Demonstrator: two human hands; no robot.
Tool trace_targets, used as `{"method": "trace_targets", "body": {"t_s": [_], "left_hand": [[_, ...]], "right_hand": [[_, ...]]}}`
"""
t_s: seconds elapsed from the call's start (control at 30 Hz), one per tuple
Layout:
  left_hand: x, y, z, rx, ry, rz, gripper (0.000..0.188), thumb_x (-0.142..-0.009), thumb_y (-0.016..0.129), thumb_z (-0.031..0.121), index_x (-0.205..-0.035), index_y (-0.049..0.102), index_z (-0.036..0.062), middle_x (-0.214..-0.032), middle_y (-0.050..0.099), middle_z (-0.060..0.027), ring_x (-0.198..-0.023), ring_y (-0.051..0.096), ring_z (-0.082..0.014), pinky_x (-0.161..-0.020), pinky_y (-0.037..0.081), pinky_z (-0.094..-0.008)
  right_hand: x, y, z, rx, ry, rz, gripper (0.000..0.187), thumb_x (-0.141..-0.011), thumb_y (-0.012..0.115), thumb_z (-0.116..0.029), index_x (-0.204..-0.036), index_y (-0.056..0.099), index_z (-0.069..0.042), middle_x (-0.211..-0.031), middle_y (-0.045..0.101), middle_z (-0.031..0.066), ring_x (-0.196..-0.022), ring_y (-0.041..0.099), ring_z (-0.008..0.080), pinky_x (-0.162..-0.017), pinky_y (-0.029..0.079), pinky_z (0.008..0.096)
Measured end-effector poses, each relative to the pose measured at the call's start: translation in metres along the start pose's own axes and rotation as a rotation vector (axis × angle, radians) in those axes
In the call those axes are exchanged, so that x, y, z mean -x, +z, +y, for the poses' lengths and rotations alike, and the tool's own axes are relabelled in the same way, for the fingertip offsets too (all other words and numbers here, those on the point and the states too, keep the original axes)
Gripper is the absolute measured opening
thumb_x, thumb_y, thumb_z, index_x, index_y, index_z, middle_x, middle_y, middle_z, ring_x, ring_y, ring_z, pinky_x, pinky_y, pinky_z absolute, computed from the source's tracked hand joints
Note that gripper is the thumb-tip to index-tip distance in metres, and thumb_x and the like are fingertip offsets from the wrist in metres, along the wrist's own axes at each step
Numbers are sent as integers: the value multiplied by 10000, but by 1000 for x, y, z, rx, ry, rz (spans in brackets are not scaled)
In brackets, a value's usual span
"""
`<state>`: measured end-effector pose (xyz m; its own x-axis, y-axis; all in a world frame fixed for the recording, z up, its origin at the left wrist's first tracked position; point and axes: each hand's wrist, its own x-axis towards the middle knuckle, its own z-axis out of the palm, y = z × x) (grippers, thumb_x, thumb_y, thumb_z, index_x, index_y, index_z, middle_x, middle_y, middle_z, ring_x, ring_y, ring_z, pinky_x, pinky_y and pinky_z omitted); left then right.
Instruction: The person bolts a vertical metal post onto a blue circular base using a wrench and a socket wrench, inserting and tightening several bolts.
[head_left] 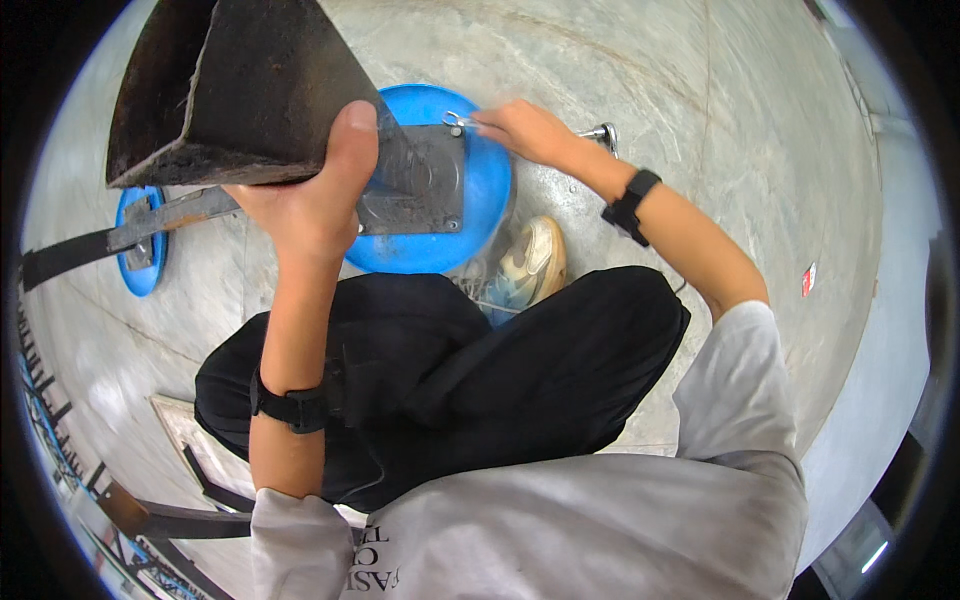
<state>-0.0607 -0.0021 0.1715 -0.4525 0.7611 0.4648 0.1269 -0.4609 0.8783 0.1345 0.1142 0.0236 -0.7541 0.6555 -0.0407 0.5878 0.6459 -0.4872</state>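
Head view: the left hand (312, 200) is clamping the post (265, 90), seemingly to steady it over the plate (438, 178), while the right hand (525, 131) is gripping the wrench (466, 122), whose ring end is sitting at a corner bolt (456, 131), presumably for turning it.

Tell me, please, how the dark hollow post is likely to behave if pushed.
The dark hollow post is probably stiff, since its walls look like metal. Its open end suggests it is lighter than a solid bar. Pushed high, it might tip, though the wide blue disc beneath should resist.
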Motion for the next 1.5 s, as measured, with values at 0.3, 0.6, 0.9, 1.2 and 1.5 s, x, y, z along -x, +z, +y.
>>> {"method": "trace_targets", "body": {"t_s": [0.3,0.6,0.9,1.2,1.5], "left_hand": [[-6,-2,-1,3,96,-64,385,-707,617,45,-1065,529,-69,-980,620,-178,-900,621,-251,-860,468,-352],[-5,-6,-1,-38,88,-77,362,-714,598,56,-1050,525,-60,-983,613,-177,-901,616,-254,-846,470,-353],[-8,-5,-5,11,161,-111,333,-717,594,51,-1028,537,-53,-974,614,-181,-878,624,-259,-843,476,-350],[-9,-11,-6,-19,156,-143,373,-721,602,69,-1060,518,-61,-994,611,-206,-912,623,-291,-851,483,-407],[-12,-10,-5,-27,201,-150,379,-725,598,74,-1070,513,-58,-992,615,-199,-904,623,-272,-845,480,-364]], "right_hand": [[37,13,-4,-280,153,-74,324,-891,457,-133,-1203,401,-63,-714,562,239,-702,576,384,-642,436,433],[34,26,-4,-363,187,-58,226,-874,462,-100,-1093,425,-58,-654,535,222,-638,558,377,-571,413,437],[31,30,-1,-391,243,-40,240,-852,501,-114,-1083,453,-74,-664,562,191,-578,563,322,-532,433,418],[21,22,4,-813,539,-174,138,-839,549,-143,-939,564,-49,-651,577,57,-475,565,142,-394,442,271],[12,18,-10,-1094,934,-387,302,-895,507,-251,-885,580,42,-732,617,131,-574,612,205,-479,512,286]]}}
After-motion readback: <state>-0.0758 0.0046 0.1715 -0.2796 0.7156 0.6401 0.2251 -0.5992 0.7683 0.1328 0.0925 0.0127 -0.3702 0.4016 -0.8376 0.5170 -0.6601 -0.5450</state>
